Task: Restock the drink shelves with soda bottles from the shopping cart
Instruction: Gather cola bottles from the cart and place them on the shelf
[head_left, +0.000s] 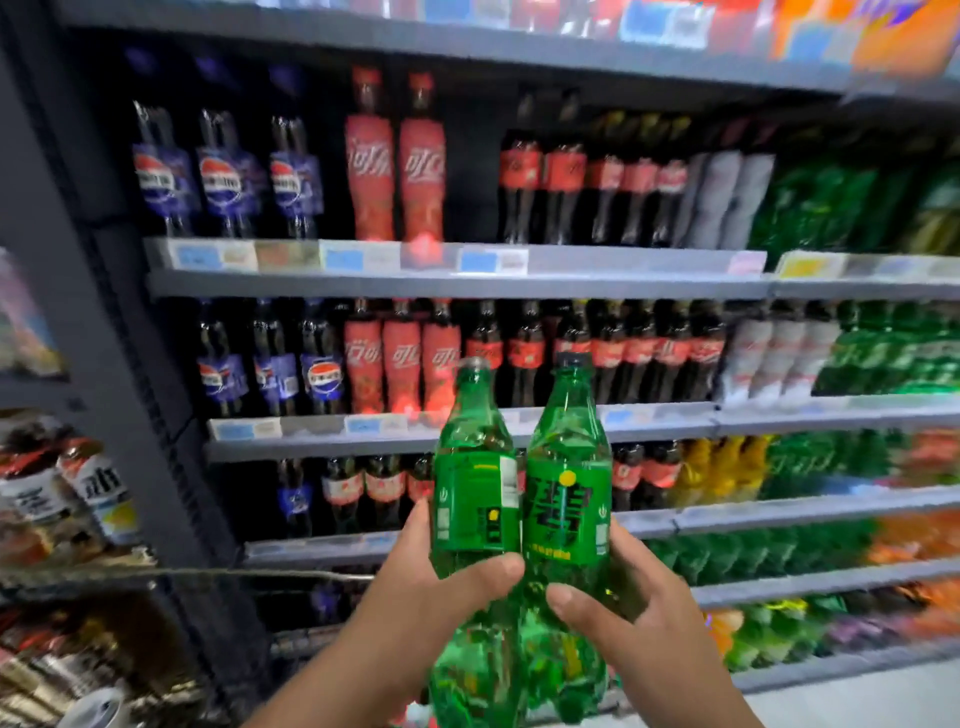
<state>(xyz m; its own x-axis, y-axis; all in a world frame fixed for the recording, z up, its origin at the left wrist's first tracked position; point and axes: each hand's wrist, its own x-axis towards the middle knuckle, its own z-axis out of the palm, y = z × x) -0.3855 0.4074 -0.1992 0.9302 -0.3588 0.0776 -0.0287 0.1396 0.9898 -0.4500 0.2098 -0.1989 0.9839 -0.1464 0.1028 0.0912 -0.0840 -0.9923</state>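
**Lifting two green sodas toward the drink shelves**

I hold a pair of green soda bottles up in front of the drink shelves (467, 286), one in each hand. My left hand (410, 592) grips the left bottle (475, 467) low on its body, fingers (422, 525) wrapped behind it and the thumb across the front. My right hand (639, 618) grips the right bottle (566, 467) the same way. Both bottles stand upright with their labels touching side by side. Below my wrists more green bottles (488, 675) lie in what I take to be the shopping cart (234, 573), whose wire rim shows at the left.

I judge this to be the carry step: the two bottles are out of the cart and not yet on a shelf. The matching green stock (883, 358) sits well to the right, past the red-labelled colas (395, 171) and the white-labelled bottles (727, 197). The next move therefore calls for a swing to the right and a gap in that row. The view there is blurred, and I cannot tell which shelf has room.

Blue-labelled colas (223, 182) fill the left end. The shelf fronts look closely packed, and a price-tag rail (363, 257) runs along each lip, which a bottle's base must clear. With both hands full I have none free to shift stock, so the bottles would likely go in one at a time. The cans (62, 488) on the rack at far left play no part.
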